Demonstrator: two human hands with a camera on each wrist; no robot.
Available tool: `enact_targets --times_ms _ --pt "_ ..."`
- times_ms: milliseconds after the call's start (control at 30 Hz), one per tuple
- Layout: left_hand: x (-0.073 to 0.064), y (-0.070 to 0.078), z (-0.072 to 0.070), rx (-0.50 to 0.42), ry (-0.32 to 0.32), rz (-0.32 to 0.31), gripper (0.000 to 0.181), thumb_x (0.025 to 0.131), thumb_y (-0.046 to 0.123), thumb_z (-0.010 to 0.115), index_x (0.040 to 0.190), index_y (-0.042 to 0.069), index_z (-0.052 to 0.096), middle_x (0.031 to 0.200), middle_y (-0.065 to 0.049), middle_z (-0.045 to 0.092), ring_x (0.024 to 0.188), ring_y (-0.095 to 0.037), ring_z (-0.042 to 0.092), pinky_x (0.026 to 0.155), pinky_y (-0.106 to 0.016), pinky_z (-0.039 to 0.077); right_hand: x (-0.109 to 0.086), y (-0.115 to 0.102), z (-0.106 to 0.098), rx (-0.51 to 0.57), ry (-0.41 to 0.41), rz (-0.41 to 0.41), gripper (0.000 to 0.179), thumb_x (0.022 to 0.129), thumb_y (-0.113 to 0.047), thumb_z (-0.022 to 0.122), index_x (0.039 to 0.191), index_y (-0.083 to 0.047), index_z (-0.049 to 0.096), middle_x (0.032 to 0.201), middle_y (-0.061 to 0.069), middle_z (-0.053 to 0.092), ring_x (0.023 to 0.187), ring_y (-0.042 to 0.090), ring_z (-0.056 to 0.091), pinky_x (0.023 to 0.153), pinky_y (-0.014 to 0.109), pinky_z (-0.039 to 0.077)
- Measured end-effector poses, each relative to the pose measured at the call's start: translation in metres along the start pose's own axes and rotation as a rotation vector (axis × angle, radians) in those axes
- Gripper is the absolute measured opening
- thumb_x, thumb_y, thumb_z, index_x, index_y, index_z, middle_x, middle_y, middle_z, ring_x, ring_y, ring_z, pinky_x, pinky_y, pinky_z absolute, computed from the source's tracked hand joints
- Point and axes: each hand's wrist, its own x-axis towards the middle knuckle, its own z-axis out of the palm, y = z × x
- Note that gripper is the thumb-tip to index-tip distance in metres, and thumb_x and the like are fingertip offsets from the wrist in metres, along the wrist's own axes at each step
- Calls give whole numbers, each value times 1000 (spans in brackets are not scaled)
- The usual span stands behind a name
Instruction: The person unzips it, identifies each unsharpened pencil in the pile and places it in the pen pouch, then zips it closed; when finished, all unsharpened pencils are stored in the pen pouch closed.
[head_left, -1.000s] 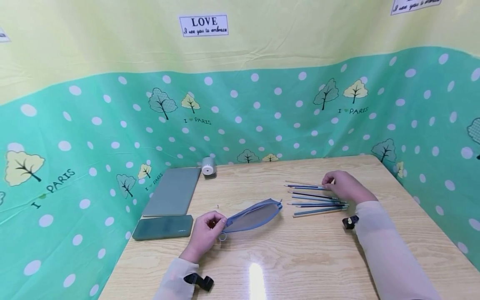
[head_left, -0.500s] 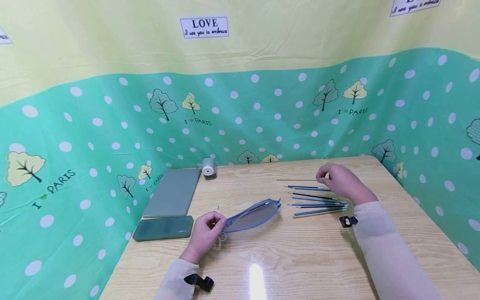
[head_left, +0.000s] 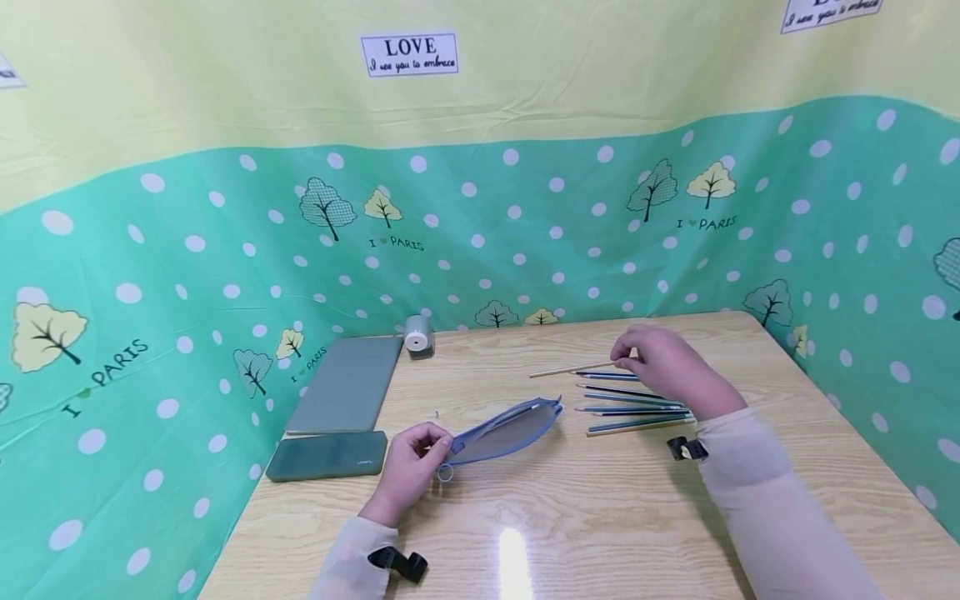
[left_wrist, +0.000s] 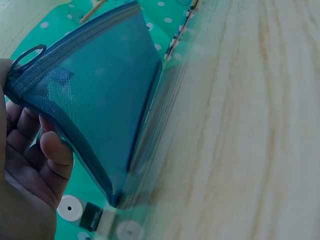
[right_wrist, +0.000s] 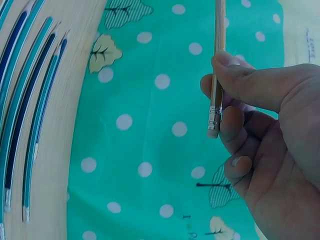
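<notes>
Prob. blunt pencil [right_wrist: 219, 30], R hand [right_wrist: 280, 130]

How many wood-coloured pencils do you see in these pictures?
2: one wood-coloured pencil is held in the right hand; another lies on the table along the near side of the other pencils. More may be hidden.
</notes>
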Motion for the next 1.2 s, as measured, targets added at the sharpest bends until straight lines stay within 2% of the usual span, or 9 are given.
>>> enact_targets --times_ms 133,267,333,500,567,600,867,1200 --pt "1 -17 0 6 7 -7 8 98 -4 67 92 -3 72 82 -17 67 70 -6 56 60 -22 46 0 -8 4 1 9 -29 10 94 -7 78 98 -16 78 96 -5 68 89 17 64 80 42 55" --pt "0 -24 -1 -19 11 13 8 99 1 70 92 4 74 82 -10 67 71 -7 57 61 -23 47 1 -17 8 14 10 -70 13 93 -5 80 96 -18 78 95 -7 67 87 15 64 78 40 55" --pt "0 -15 -2 -22 11 11 8 98 1 70 92 3 73 82 -9 67 71 -7 57 61 -22 47 2 -22 11 14 12 -91 13 92 -6 81 94 -18 78 93 -9 67 85 13 63 76 38 55" --pt "1 -14 -1 5 16 -21 7 98 -3 69 91 -3 72 82 -12 68 72 -7 57 61 -22 47 2 -31 18 17 27 -147 14 90 -6 83 92 -19 79 89 -11 65 81 11 61 73 36 53" --pt "1 -24 -1 2 23 -25 7 98 -2 69 92 -1 73 83 -11 68 72 -7 58 61 -22 48 2 -34 21 27 31 -167 14 89 -5 83 92 -18 79 89 -11 64 81 10 60 73 36 53" --pt "1 -25 -1 -3 26 -26 7 98 -1 70 92 1 73 83 -9 68 72 -7 58 61 -22 48 3 -35 22 29 31 -179 14 89 -5 83 93 -18 79 88 -11 64 81 10 60 73 36 53" --pt "0 -24 -1 -34 30 -29 7 98 4 72 91 6 74 83 -6 67 72 -10 59 59 -22 48 3 -47 35 19 23 -246 14 88 -5 84 92 -17 79 87 -13 61 79 7 60 72 32 54" --pt "-1 -24 0 -21 32 -22 7 98 6 73 91 7 75 81 -7 67 70 -10 58 58 -22 47 2 -66 52 5 5 -300 15 87 -7 86 93 -20 80 87 -13 58 76 6 57 70 29 51"
